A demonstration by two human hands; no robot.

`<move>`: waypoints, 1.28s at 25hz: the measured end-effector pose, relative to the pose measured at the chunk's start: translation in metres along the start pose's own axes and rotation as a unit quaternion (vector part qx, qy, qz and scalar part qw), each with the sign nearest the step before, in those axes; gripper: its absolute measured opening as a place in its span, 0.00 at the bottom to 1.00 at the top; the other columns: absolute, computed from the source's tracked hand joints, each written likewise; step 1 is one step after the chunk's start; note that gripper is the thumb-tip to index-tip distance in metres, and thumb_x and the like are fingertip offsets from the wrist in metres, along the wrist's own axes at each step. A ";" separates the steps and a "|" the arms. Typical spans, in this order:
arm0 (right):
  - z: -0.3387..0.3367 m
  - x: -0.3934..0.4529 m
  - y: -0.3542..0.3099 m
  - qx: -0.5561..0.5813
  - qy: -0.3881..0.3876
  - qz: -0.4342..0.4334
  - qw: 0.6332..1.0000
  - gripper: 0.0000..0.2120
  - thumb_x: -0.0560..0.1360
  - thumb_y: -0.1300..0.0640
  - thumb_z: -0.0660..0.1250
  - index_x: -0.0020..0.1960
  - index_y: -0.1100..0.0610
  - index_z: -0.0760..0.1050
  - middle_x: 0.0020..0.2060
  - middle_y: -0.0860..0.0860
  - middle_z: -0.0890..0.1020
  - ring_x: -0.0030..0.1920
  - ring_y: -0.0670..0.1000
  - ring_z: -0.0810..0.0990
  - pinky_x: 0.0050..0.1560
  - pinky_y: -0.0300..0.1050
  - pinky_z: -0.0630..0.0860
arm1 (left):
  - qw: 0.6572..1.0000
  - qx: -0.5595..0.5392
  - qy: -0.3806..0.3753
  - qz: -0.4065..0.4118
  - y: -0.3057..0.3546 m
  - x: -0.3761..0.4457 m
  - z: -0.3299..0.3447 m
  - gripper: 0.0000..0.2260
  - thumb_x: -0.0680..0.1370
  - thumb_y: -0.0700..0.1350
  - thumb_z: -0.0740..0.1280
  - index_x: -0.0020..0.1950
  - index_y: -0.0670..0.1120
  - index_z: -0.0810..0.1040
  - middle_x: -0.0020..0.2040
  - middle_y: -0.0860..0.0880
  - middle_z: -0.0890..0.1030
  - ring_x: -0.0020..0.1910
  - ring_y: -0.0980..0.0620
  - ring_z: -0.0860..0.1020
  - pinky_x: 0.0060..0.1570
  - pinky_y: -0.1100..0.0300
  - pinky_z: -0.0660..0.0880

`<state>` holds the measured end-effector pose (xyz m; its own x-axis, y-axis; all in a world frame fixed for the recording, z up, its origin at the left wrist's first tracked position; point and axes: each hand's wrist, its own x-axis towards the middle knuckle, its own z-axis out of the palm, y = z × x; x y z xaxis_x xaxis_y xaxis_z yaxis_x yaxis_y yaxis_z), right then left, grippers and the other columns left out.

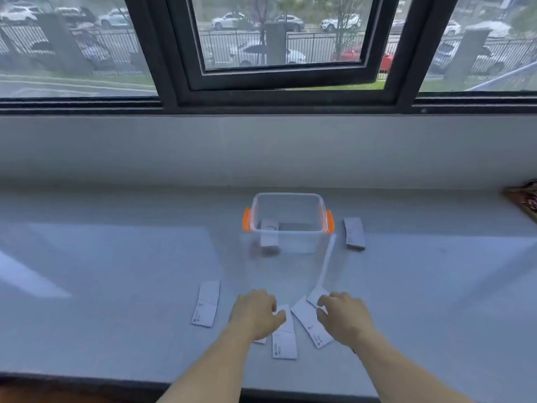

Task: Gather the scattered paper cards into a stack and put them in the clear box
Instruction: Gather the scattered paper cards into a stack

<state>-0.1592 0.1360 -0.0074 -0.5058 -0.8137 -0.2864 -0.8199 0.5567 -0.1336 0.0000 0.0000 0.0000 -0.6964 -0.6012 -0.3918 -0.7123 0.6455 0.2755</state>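
- Both of my forearms reach in from the near edge of the desk [116,257], palms down over the cards closest to me.
- My left hand [255,314] lies flat with its fingers loosely curled, and the grip is not pinching anything; its thumb and fingertips touch the top of the middle card [284,338].
- Under the heel of that hand a corner of another card [260,340] shows; the rest of it is hidden.
- My right hand [343,317] is spread and bent, fingertips pressing down on a short card [315,298] and touching the slanted card [311,324] that lies between my two hands; whether the grip has closed on either card I cannot tell.
- Left of my left hand, apart from it, a lone card [206,303] lies flat with its printed end toward me.
- Beyond both hands, well apart from them, stands the clear box [287,225] with orange clips on its two sides, open at the top.
- Inside the box, against its left wall as I see it, a pale card-like piece [269,228] shows through the plastic.
- Just beside the box on my right hand's side, a small stack of cards [354,233] rests on the desk.
- A thin white strip [327,263] runs from the box's right corner down toward my right fingertips; I cannot tell what it is.
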 end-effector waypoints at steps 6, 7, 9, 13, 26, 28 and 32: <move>0.042 -0.030 -0.009 -0.012 -0.085 0.029 0.996 0.16 0.79 0.51 0.53 0.59 0.53 0.76 0.57 0.51 0.80 0.59 0.56 0.75 0.55 0.49 0.72 | 0.997 0.034 -0.063 0.006 -0.009 -0.006 0.039 0.20 0.75 0.58 0.57 0.58 0.51 0.78 0.59 0.50 0.77 0.59 0.47 0.73 0.58 0.52 0.67; 0.043 -0.031 -0.009 -0.010 -0.083 0.036 0.996 0.16 0.79 0.51 0.53 0.58 0.53 0.76 0.57 0.51 0.80 0.59 0.56 0.76 0.54 0.49 0.72 | 0.997 0.031 -0.063 0.008 -0.010 -0.005 0.044 0.20 0.74 0.59 0.57 0.58 0.51 0.78 0.59 0.50 0.77 0.59 0.47 0.73 0.58 0.52 0.67; 0.045 -0.034 -0.012 0.002 -0.078 0.055 0.995 0.15 0.78 0.51 0.53 0.58 0.52 0.76 0.56 0.51 0.81 0.57 0.56 0.78 0.51 0.48 0.71 | 0.997 0.021 -0.070 0.011 -0.012 -0.007 0.053 0.20 0.74 0.59 0.57 0.59 0.51 0.77 0.60 0.50 0.77 0.60 0.47 0.73 0.58 0.52 0.67; 0.047 -0.034 -0.012 0.018 -0.084 0.083 0.993 0.15 0.78 0.51 0.55 0.58 0.52 0.75 0.55 0.51 0.81 0.55 0.56 0.79 0.50 0.48 0.73 | 0.997 0.020 -0.078 0.012 -0.010 -0.008 0.071 0.22 0.72 0.62 0.59 0.60 0.52 0.77 0.60 0.50 0.76 0.60 0.48 0.73 0.59 0.51 0.66; 0.028 0.028 0.041 0.034 -0.072 0.088 0.993 0.13 0.77 0.50 0.63 0.59 0.55 0.70 0.57 0.52 0.74 0.57 0.55 0.73 0.42 0.46 0.69 | 0.993 0.011 0.004 -0.113 0.064 0.047 0.073 0.39 0.64 0.69 0.68 0.68 0.51 0.66 0.66 0.50 0.67 0.65 0.45 0.62 0.59 0.49 0.62; 0.031 0.036 0.045 0.030 -0.088 0.083 0.992 0.17 0.76 0.48 0.64 0.61 0.54 0.67 0.59 0.52 0.73 0.58 0.56 0.73 0.43 0.46 0.69 | 0.990 0.019 -0.006 -0.140 0.071 0.054 0.073 0.42 0.63 0.70 0.69 0.70 0.49 0.63 0.68 0.49 0.64 0.66 0.44 0.61 0.60 0.48 0.61; 0.042 0.046 0.041 0.033 -0.102 0.085 0.991 0.25 0.75 0.47 0.67 0.67 0.54 0.63 0.61 0.52 0.71 0.59 0.56 0.72 0.44 0.47 0.68 | 0.984 0.042 -0.016 -0.175 0.078 0.060 0.080 0.43 0.63 0.68 0.71 0.69 0.47 0.63 0.67 0.48 0.64 0.67 0.44 0.61 0.63 0.48 0.61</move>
<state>-0.2049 0.1287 -0.0656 -0.5646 -0.6609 -0.4944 -0.7049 0.6977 -0.1276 -0.0906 0.0517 -0.0725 -0.4066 -0.7790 -0.4773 -0.8967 0.4402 0.0455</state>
